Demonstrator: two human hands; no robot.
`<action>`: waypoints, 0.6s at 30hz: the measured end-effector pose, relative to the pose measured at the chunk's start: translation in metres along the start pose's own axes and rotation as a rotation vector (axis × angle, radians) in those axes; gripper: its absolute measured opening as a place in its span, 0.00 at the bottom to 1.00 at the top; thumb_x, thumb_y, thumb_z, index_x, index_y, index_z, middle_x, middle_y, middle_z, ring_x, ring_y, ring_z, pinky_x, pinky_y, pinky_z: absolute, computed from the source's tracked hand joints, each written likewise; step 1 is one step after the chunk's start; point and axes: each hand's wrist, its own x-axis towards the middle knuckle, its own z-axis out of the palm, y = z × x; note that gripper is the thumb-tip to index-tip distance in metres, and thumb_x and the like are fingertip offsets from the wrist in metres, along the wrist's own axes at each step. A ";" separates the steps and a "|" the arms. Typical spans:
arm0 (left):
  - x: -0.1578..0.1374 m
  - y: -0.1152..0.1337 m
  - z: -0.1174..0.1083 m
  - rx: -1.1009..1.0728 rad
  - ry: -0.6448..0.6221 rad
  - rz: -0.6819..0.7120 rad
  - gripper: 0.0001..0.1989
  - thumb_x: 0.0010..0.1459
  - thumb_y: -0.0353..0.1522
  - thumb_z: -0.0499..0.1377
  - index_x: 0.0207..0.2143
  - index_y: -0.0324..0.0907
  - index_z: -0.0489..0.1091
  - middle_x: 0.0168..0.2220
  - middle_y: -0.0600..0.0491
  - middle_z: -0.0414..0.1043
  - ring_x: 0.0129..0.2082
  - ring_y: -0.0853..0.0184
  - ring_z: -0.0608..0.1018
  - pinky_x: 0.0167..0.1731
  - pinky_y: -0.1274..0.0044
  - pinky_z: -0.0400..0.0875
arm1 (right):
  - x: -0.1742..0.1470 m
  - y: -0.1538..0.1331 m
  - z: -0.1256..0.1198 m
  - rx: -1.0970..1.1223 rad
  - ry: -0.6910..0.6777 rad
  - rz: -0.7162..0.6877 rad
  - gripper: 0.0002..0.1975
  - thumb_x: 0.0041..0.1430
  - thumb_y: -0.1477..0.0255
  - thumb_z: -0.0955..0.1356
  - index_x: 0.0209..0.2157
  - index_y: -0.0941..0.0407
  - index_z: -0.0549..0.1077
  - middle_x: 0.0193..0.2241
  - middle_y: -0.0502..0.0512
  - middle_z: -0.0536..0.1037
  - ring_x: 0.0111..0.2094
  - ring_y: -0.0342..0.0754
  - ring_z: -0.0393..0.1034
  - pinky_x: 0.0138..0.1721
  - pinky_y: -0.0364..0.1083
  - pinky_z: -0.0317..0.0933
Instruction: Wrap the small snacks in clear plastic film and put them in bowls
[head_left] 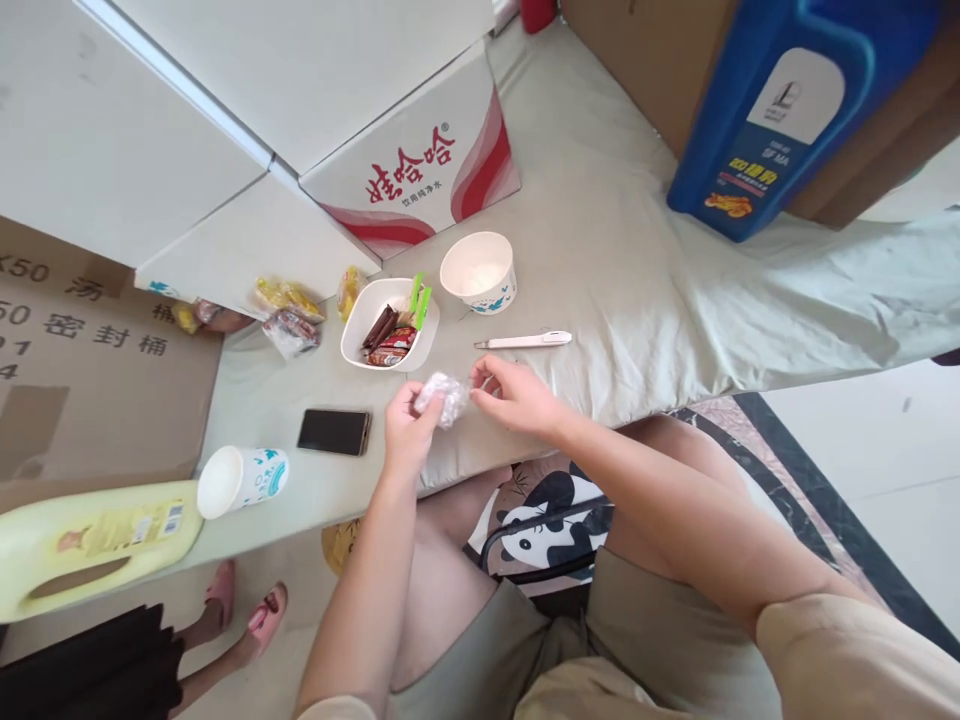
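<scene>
My left hand [410,428] is closed around a crumpled bundle of clear plastic wrap [444,399], thumb on top. Just right of the bundle, my right hand [517,395] has its thumb and fingers curled together at the wrap's edge, seeming to pinch a bit of the thin film. What lies inside the bundle cannot be made out. Beyond my hands stands a white square bowl [354,340] with wrapped snacks [394,345] in it. A white utility knife [525,341] lies past my right hand, near a round paper bowl [480,270].
A phone [334,431], a tipped paper cup [241,480] and a yellow jug [97,540] lie to the left. Packaged snacks [289,310] sit by the boxes. A white-red carton [420,160] and a blue jug [765,120] stand behind. Another person's feet [259,620] show lower left.
</scene>
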 end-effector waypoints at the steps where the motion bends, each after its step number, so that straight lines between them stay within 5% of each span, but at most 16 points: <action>1: 0.007 0.009 -0.002 0.069 0.043 0.047 0.16 0.49 0.40 0.66 0.26 0.43 0.63 0.21 0.60 0.61 0.21 0.73 0.63 0.24 0.80 0.60 | 0.001 0.001 -0.001 -0.034 -0.001 0.009 0.06 0.56 0.70 0.66 0.36 0.55 0.67 0.33 0.51 0.76 0.31 0.44 0.68 0.35 0.45 0.59; 6: 0.075 0.094 0.022 0.538 0.176 0.432 0.16 0.51 0.31 0.62 0.22 0.44 0.55 0.21 0.59 0.56 0.26 0.70 0.65 0.32 0.77 0.63 | 0.000 0.003 -0.006 -0.093 -0.036 0.014 0.05 0.58 0.74 0.64 0.36 0.55 0.71 0.27 0.50 0.75 0.28 0.45 0.67 0.33 0.44 0.57; 9: 0.121 0.129 0.062 0.805 0.038 0.489 0.09 0.51 0.27 0.61 0.25 0.43 0.61 0.26 0.54 0.67 0.36 0.63 0.73 0.41 0.73 0.65 | 0.000 0.003 -0.008 -0.104 -0.070 -0.004 0.06 0.57 0.76 0.64 0.36 0.56 0.72 0.26 0.50 0.75 0.27 0.45 0.66 0.33 0.44 0.56; 14: 0.164 0.119 0.123 1.045 -0.378 0.286 0.11 0.41 0.22 0.62 0.21 0.43 0.63 0.26 0.48 0.71 0.40 0.52 0.77 0.43 0.68 0.66 | 0.005 0.002 -0.014 -0.122 -0.095 -0.009 0.06 0.57 0.77 0.64 0.34 0.56 0.73 0.27 0.51 0.76 0.29 0.46 0.66 0.34 0.44 0.56; 18: 0.169 0.108 0.135 0.957 -0.570 0.138 0.10 0.37 0.20 0.63 0.19 0.42 0.67 0.25 0.50 0.71 0.34 0.55 0.77 0.42 0.66 0.67 | 0.007 0.000 -0.020 -0.098 -0.149 0.000 0.06 0.57 0.78 0.64 0.33 0.56 0.72 0.25 0.49 0.74 0.27 0.45 0.64 0.33 0.44 0.55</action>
